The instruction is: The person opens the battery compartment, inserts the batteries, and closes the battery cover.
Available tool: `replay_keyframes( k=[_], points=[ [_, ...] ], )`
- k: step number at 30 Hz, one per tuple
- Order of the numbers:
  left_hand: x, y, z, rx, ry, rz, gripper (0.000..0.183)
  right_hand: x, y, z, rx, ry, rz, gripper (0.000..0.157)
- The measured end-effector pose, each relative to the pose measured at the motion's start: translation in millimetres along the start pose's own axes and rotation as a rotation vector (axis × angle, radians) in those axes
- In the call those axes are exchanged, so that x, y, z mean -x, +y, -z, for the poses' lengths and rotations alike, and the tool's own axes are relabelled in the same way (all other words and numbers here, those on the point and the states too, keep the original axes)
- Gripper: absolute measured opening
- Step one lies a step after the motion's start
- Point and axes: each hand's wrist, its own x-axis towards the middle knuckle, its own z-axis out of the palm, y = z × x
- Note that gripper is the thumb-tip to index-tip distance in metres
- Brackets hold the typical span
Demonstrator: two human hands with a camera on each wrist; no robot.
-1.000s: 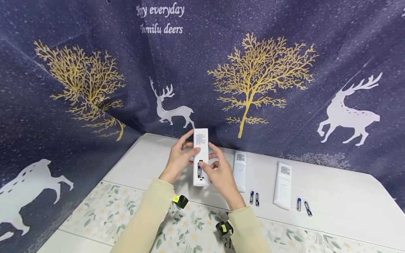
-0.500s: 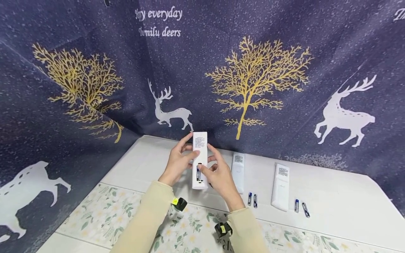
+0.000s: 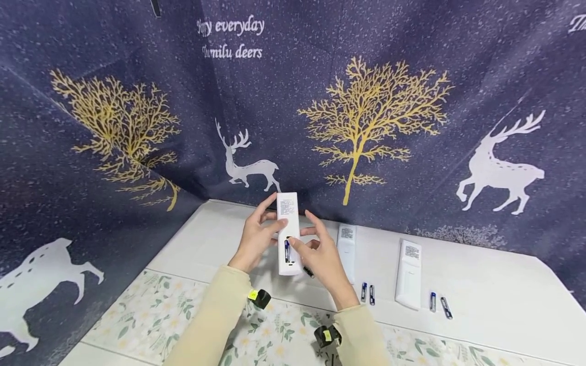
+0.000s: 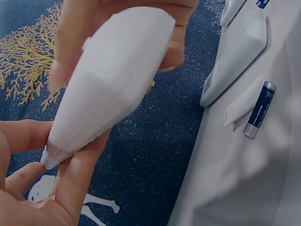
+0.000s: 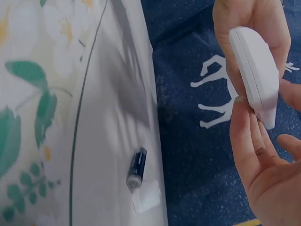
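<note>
A white remote control point(image 3: 288, 216) is held up back side out, its battery compartment uncovered. My left hand point(image 3: 256, 239) grips it along the left side, thumb pressed on its back. My right hand point(image 3: 320, 251) has its thumb at the top of the compartment, over a dark blue battery point(image 3: 287, 251) lying in it. The right index finger stands off the edge, with other fingers behind the remote. In the left wrist view, a loose battery point(image 4: 260, 110) lies on the table beside a small white battery cover point(image 4: 243, 102). The compartment is hidden in both wrist views.
Two more white remotes point(image 3: 347, 254) point(image 3: 409, 274) lie back side up on the white table to the right. Near each sits a pair of batteries point(image 3: 368, 294) point(image 3: 439, 305). A floral strip point(image 3: 142, 305) runs along the front, and a dark curtain point(image 3: 284, 101) hangs behind.
The right index finger has lifted away from the remote's edge. The loose battery beneath the right hand shows more clearly. The head view has shifted slightly.
</note>
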Motion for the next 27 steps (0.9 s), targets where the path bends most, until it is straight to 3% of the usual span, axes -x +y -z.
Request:
replay_keyframes(
  k=[6, 11, 19, 22, 27],
  points=[
    [0.6, -2.3, -2.8, -0.003, 0.005, 0.015, 0.076, 1, 5, 14.2, 0.022, 0.072, -0.01, 0.059],
    [1.2, -2.1, -2.5, -0.015, 0.032, 0.019, 0.075, -1, 11, 24.8, 0.211, 0.089, -0.024, 0.047],
    [-0.3, 0.4, -0.1, -0.011, 0.021, -0.003, 0.076, -7, 18, 26.6, 0.519, -0.061, -0.082, 0.049],
    [-0.1, 1.4, 0.2, -0.001, 0.017, -0.005, 0.075, -7, 21, 24.7, 0.584, -0.111, -0.115, 0.051],
    [0.7, 2.3, 0.3, 0.012, 0.017, -0.006, 0.074, -5, 26, 19.3, 0.631, -0.179, -0.095, 0.049]
  ],
)
